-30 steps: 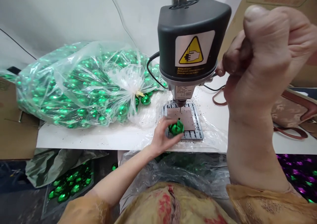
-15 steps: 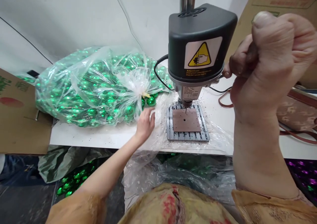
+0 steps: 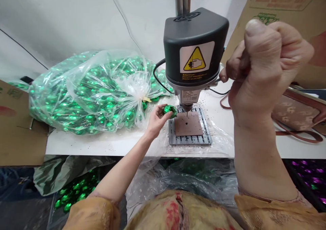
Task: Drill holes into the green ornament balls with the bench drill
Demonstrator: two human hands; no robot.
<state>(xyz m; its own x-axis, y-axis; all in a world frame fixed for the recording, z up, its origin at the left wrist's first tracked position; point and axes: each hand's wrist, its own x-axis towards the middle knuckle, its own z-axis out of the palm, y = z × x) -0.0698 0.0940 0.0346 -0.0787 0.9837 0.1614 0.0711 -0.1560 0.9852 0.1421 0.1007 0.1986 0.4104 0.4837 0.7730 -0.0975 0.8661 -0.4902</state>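
Note:
My left hand (image 3: pixel 156 120) pinches a shiny green ball (image 3: pixel 169 111) just left of the drill bit, at the far left corner of the grey slotted base (image 3: pixel 189 140) with its brown pad (image 3: pixel 187 124). A small bench drill press (image 3: pixel 195 50), dark grey with a yellow warning label, stands over the pad. My right hand (image 3: pixel 265 70) is raised beside the machine's right side, closed in a fist around its feed lever, which is mostly hidden by the fingers.
A big clear bag of green balls (image 3: pixel 86 91) lies on the white table (image 3: pixel 102 141) to the left. Cardboard boxes stand at left (image 3: pixel 17 128) and back right (image 3: pixel 285 6). A brown handbag (image 3: pixel 297 113) lies at right. More green balls (image 3: pixel 73 192) and purple ones (image 3: pixel 308 175) sit below the table.
A second ago my left hand held a green ball at the pad's front; it then reached empty toward the bag, and now holds a green ball beside the bit. My right fist stayed on the lever.

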